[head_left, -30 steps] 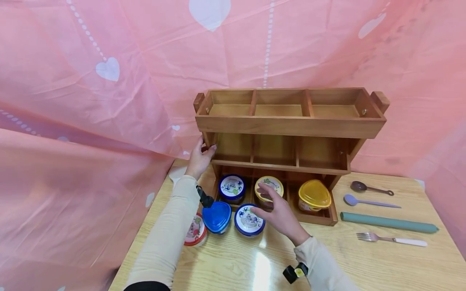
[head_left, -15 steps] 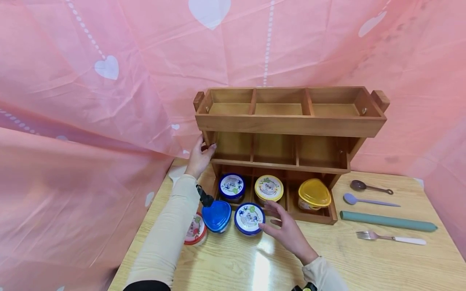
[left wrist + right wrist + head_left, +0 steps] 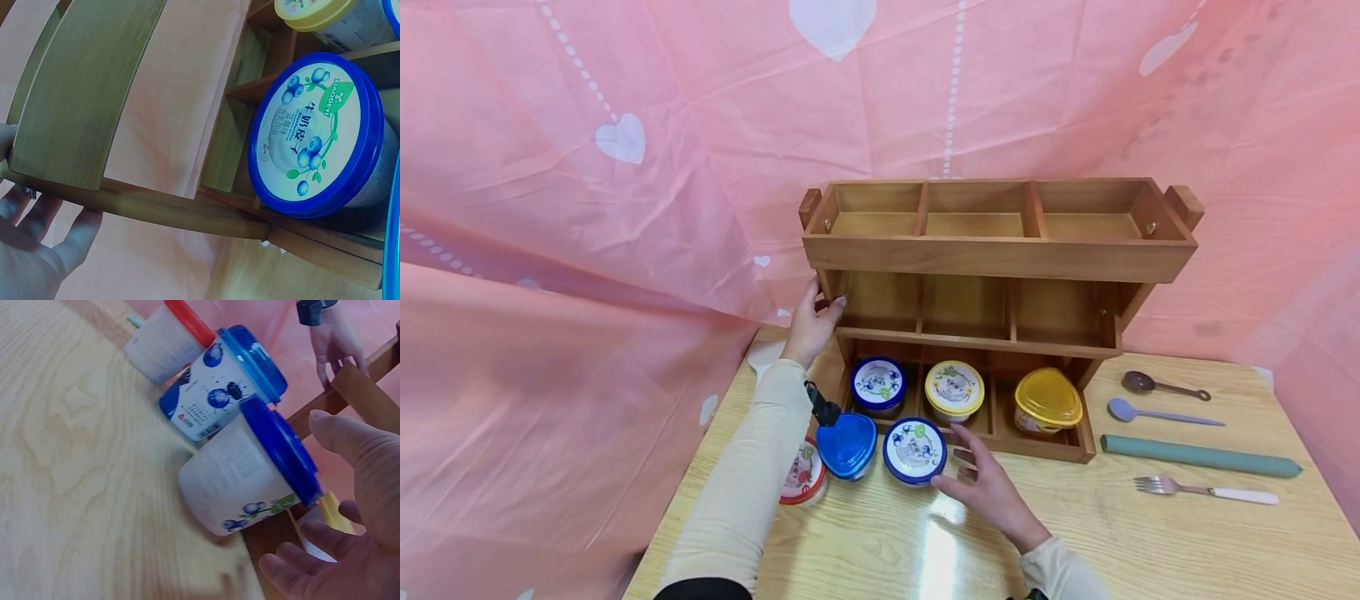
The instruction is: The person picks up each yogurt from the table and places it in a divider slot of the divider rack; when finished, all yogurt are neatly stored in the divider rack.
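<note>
My left hand (image 3: 808, 333) grips the left side of a three-tier wooden rack (image 3: 1000, 257); in the left wrist view its fingers (image 3: 80, 234) bend round the side piece. My right hand (image 3: 992, 496) is held open just right of a tub with a dark blue lid (image 3: 914, 452), thumb near the rim. That tub stands on the table before the rack, upright. The bottom tier holds another dark-blue-lidded tub (image 3: 878, 382), a tub with a round yellow lid (image 3: 954, 389) and one with a rounded triangular yellow lid (image 3: 1048, 400), one per compartment.
A bright-blue-lidded tub (image 3: 847, 446) and a red-lidded tub (image 3: 805, 475) stand beside my left forearm. On the right lie a dark spoon (image 3: 1157, 387), a purple spoon (image 3: 1157, 414), a green roll (image 3: 1202, 457) and a fork (image 3: 1202, 491). A pink curtain (image 3: 700, 100) hangs behind.
My right hand has drawn back from above the round yellow lid toward the front right, then settled lower beside the dark-blue-lidded tub. The left hand, rack and tubs have stayed put.
</note>
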The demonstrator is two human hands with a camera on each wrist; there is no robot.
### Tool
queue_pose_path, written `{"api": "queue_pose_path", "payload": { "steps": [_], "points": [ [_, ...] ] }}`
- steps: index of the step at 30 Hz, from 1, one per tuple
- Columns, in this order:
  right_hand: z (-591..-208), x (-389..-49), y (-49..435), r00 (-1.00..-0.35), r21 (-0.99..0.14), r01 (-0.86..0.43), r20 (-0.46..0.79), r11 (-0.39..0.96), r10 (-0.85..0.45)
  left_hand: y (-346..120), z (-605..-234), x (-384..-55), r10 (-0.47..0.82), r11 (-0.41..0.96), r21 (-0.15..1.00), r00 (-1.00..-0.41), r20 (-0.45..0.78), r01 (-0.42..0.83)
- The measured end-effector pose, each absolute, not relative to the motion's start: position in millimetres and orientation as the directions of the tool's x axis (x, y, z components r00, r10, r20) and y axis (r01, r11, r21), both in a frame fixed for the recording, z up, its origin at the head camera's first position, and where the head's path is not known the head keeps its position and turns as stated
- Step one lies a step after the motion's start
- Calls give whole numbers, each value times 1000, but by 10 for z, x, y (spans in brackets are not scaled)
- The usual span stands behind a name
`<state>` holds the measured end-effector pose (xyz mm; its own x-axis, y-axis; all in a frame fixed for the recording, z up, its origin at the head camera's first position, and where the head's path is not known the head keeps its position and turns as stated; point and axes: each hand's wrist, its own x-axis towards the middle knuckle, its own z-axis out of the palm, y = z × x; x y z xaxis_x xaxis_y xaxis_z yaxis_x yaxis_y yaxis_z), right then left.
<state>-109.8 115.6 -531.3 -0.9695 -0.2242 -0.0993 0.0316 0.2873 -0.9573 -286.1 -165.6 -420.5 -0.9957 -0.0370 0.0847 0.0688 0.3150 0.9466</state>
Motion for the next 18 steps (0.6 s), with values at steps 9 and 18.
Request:
{"api": "queue_pose_path", "payload": {
  "steps": [9, 18],
  "points": [
    [-5449, -1135, 1076, -968, -954, 31, -102, 297, -228, -1640, -4185, -2846, -32, 293, 953, -996, 83, 70],
    [-5476, -1194, 948, -967, -954, 50, -120, 295, -226, -1651, -4184, -2835, -34, 293, 954, -996, 78, 65]
  ]
}}
